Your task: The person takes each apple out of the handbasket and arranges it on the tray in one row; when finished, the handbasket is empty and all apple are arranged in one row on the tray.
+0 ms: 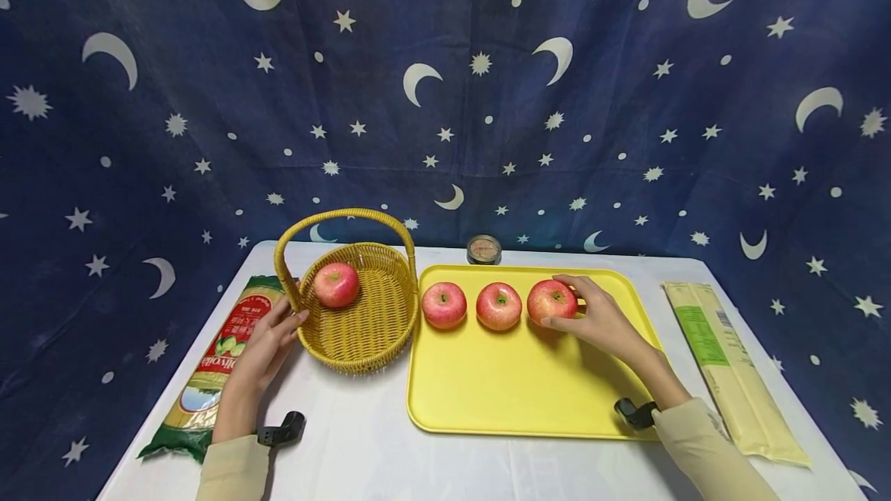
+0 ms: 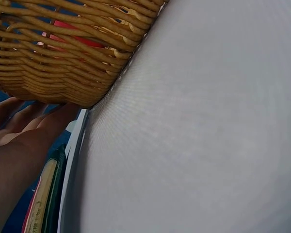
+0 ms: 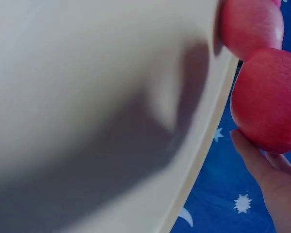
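My right hand (image 1: pixel 603 321) holds a red apple (image 1: pixel 551 301) between thumb and fingers, over the back right of a yellow tray (image 1: pixel 515 393). In the right wrist view the held apple (image 3: pixel 266 102) overlaps a neighbouring apple (image 3: pixel 252 26). Left of it, a middle apple (image 1: pixel 499 306) and a left apple (image 1: pixel 444 305) sit in a row on the tray. My left hand (image 1: pixel 259 350) touches the left side of a yellow wicker basket (image 1: pixel 369 331), its fingers (image 2: pixel 51 121) lying along the outer wall. One apple (image 1: pixel 336 284) rests inside the basket, under the upright handle (image 1: pixel 348 213).
A green, red and gold packet (image 1: pixel 216 366) lies at the left, partly under my left arm. A long cream packet (image 1: pixel 731 369) with a green label lies right of the tray. Behind the tray stands a small round container (image 1: pixel 483 249). A starry blue curtain (image 1: pixel 459 37) hangs behind the table.
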`<state>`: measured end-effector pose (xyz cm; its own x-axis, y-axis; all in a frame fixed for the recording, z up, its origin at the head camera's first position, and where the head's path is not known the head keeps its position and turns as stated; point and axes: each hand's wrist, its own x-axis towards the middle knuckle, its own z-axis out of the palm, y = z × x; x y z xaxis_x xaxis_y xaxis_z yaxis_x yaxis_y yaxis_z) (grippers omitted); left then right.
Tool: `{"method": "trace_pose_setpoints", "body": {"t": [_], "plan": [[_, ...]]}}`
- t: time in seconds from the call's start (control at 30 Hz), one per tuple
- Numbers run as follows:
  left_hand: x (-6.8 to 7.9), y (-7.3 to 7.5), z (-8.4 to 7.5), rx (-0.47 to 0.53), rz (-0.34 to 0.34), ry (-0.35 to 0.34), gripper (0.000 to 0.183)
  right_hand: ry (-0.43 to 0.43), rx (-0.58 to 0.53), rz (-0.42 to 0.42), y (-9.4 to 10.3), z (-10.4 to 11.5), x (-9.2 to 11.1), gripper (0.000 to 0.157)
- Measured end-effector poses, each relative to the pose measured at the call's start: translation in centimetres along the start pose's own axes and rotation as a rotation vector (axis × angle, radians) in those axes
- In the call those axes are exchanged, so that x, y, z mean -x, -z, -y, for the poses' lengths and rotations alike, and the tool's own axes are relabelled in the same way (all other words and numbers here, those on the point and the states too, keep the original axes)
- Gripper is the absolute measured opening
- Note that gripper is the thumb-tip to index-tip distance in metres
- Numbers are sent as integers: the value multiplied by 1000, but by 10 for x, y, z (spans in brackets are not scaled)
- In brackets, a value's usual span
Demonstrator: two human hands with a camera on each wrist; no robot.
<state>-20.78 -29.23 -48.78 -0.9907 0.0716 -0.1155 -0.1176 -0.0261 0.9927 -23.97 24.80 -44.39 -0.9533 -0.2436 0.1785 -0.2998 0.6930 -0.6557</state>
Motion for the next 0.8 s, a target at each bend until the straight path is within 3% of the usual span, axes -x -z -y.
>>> {"method": "trace_pose_setpoints", "body": {"t": [0.27,0.8], "plan": [[0,1,1,11,4,-1,77,-55,-4,32,-4,-14,-5,75],[0,0,1,15,10,-8,77,-23,22,68,-16,-19,-7,81]]}}
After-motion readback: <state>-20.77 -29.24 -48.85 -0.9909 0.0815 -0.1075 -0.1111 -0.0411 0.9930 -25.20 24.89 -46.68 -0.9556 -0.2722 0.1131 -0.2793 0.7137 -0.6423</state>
